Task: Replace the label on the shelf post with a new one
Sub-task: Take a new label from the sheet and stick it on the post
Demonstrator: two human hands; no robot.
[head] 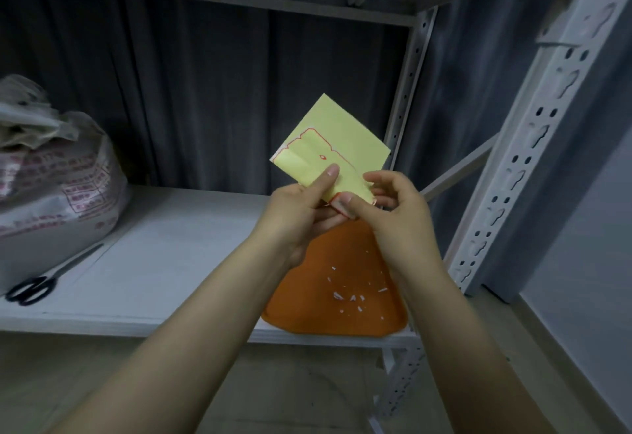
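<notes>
The left hand pinches the sheet over the shelf. The right hand pinches a corner of the label, left of the post. A fast pull may tear or curl it.

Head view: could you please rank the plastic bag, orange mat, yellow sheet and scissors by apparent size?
1. plastic bag, cut off at the edge.
2. orange mat and yellow sheet: alike; the sheet is nearer, the mat partly hidden.
3. scissors.
</notes>
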